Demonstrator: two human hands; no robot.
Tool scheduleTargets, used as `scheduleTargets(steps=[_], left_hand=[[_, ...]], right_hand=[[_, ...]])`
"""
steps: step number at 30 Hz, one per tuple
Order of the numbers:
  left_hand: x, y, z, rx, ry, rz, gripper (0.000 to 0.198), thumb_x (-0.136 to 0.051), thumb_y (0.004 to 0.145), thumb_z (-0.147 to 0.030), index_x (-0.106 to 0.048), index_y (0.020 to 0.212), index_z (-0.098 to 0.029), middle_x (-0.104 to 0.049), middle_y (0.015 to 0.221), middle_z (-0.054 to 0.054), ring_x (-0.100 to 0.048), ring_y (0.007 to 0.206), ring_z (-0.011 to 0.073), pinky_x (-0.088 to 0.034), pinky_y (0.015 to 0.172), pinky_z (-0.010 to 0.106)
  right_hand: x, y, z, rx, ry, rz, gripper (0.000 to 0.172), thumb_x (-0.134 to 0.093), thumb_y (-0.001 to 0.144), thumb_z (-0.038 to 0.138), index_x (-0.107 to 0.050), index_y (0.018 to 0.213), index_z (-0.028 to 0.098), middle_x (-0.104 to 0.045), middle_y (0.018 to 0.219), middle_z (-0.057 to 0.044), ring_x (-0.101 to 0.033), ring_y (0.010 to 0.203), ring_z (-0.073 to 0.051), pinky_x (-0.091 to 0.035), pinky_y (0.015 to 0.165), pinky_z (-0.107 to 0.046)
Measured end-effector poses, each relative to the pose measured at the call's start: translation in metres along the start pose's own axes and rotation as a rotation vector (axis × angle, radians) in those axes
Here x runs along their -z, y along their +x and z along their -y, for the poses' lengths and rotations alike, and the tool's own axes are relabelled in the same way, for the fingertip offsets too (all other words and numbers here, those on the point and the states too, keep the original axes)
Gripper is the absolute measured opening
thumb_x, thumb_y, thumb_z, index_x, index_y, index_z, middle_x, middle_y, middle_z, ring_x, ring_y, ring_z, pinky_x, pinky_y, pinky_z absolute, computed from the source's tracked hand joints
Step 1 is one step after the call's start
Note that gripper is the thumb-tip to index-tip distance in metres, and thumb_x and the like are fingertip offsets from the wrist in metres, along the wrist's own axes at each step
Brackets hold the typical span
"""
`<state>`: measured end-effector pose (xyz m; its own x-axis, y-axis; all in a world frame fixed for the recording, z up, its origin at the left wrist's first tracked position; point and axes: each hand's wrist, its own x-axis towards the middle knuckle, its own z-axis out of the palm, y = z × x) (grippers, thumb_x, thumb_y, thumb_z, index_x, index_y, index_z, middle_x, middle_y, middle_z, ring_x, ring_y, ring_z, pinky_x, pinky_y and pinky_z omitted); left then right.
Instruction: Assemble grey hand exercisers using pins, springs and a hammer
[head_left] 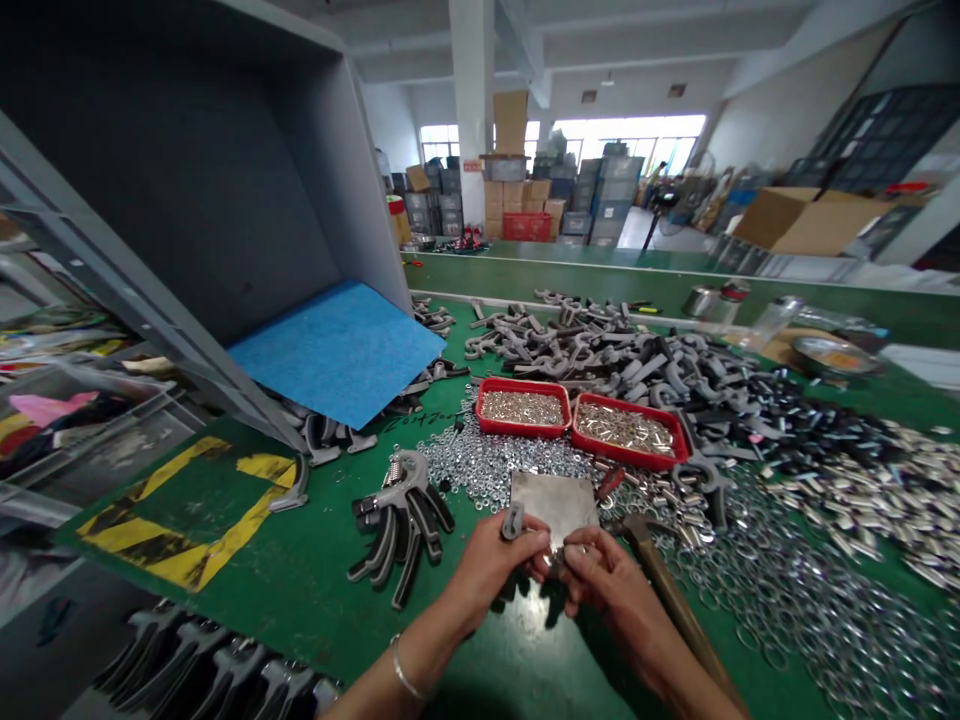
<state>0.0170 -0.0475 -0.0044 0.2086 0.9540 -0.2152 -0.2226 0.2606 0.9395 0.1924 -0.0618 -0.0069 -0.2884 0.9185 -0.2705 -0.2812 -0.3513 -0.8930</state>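
My left hand is closed around a grey plastic handle part, whose end sticks up above the fingers. Close beside it, my right hand is pinched, its fingertips meeting those of the left. Whatever small piece lies between the fingertips is too small to name. Both hands are over the near edge of a flat metal plate. A hammer with a wooden handle lies just right of my right hand. To the left is a pile of assembled grey-and-black spring clamps.
Two red trays of small metal pins stand behind the plate, amid loose nuts. Metal rings spread at right, grey handle parts behind. A grey crate with a blue sheet stands at left.
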Motion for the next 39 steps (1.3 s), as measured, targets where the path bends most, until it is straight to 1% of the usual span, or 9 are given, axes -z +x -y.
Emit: scheduleTargets(steps=[3, 14, 17, 20, 23, 25, 27, 35, 39], left_hand=[[-0.004, -0.001, 0.012, 0.045, -0.147, 0.013, 0.035, -0.073, 0.078, -0.038, -0.062, 0.098, -0.012, -0.070, 0.071, 0.006, -0.066, 0.064, 0.0170, -0.051, 0.064, 0.027], [-0.015, -0.006, 0.025, 0.094, -0.217, -0.001, 0.030, -0.076, 0.077, -0.035, -0.067, 0.093, -0.011, -0.068, 0.076, 0.006, -0.062, 0.066, 0.0143, -0.047, 0.065, 0.024], [-0.017, -0.003, 0.024, 0.040, -0.026, -0.124, 0.028, -0.073, 0.078, -0.036, -0.069, 0.096, -0.014, -0.068, 0.079, 0.005, -0.062, 0.066, 0.0152, -0.047, 0.065, 0.025], [-0.013, -0.001, 0.015, -0.180, 0.312, -0.221, 0.022, -0.069, 0.081, -0.032, -0.073, 0.098, -0.018, -0.069, 0.092, 0.007, -0.064, 0.083, 0.0199, -0.048, 0.077, 0.029], [-0.006, 0.002, 0.004, -0.323, 0.490, -0.250, 0.015, -0.067, 0.083, -0.029, -0.074, 0.091, -0.019, -0.069, 0.091, 0.006, -0.064, 0.089, 0.0209, -0.047, 0.083, 0.030], [-0.005, 0.002, -0.001, -0.236, 0.431, -0.259, 0.017, -0.067, 0.082, -0.032, -0.072, 0.091, -0.018, -0.068, 0.079, 0.004, -0.063, 0.076, 0.0189, -0.048, 0.073, 0.028], [-0.007, 0.000, -0.004, -0.129, 0.316, -0.228, 0.025, -0.069, 0.081, -0.037, -0.070, 0.096, -0.016, -0.068, 0.076, 0.004, -0.063, 0.068, 0.0176, -0.048, 0.065, 0.027], [-0.021, -0.015, -0.001, 0.011, 0.185, -0.029, 0.029, -0.070, 0.081, -0.040, -0.070, 0.094, -0.014, -0.068, 0.071, 0.003, -0.063, 0.067, 0.0162, -0.045, 0.063, 0.024], [-0.023, -0.016, 0.009, 0.049, -0.057, -0.014, 0.027, -0.074, 0.079, -0.036, -0.069, 0.092, -0.013, -0.066, 0.072, 0.003, -0.060, 0.068, 0.0148, -0.045, 0.067, 0.025]], right_hand=[[-0.003, 0.002, 0.003, -0.009, -0.017, 0.013, 0.026, -0.070, 0.086, 0.041, -0.058, 0.089, 0.018, -0.065, 0.070, 0.001, -0.054, 0.053, -0.010, -0.052, 0.051, -0.026], [0.007, -0.001, 0.012, -0.064, -0.018, 0.022, 0.028, -0.067, 0.088, 0.042, -0.055, 0.082, 0.017, -0.064, 0.067, 0.002, -0.050, 0.047, -0.007, -0.046, 0.042, -0.018], [0.010, -0.007, 0.014, -0.104, -0.023, 0.123, 0.029, -0.067, 0.087, 0.045, -0.054, 0.084, 0.018, -0.065, 0.063, 0.002, -0.049, 0.040, -0.006, -0.040, 0.037, -0.017], [0.012, -0.013, 0.014, -0.153, -0.062, 0.260, 0.031, -0.068, 0.085, 0.047, -0.054, 0.088, 0.020, -0.064, 0.059, 0.003, -0.049, 0.035, -0.006, -0.034, 0.035, -0.016], [0.015, -0.014, 0.012, -0.084, -0.148, 0.121, 0.036, -0.073, 0.079, 0.050, -0.055, 0.089, 0.021, -0.061, 0.063, 0.006, -0.054, 0.043, -0.008, -0.043, 0.042, -0.019], [0.018, -0.013, 0.012, -0.022, -0.184, -0.019, 0.038, -0.074, 0.077, 0.051, -0.055, 0.090, 0.021, -0.059, 0.065, 0.006, -0.057, 0.048, -0.009, -0.048, 0.047, -0.021], [0.019, -0.013, 0.016, -0.014, -0.192, -0.072, 0.035, -0.073, 0.079, 0.050, -0.055, 0.091, 0.021, -0.060, 0.064, 0.006, -0.056, 0.048, -0.009, -0.047, 0.047, -0.021], [0.007, -0.014, 0.026, -0.061, -0.032, 0.071, 0.029, -0.070, 0.085, 0.043, -0.060, 0.088, 0.016, -0.062, 0.066, 0.002, -0.047, 0.046, -0.007, -0.046, 0.040, -0.019], [0.010, -0.011, 0.019, -0.130, 0.078, 0.097, 0.026, -0.069, 0.087, 0.039, -0.061, 0.085, 0.015, -0.060, 0.067, 0.002, -0.041, 0.046, -0.005, -0.045, 0.039, -0.016]])
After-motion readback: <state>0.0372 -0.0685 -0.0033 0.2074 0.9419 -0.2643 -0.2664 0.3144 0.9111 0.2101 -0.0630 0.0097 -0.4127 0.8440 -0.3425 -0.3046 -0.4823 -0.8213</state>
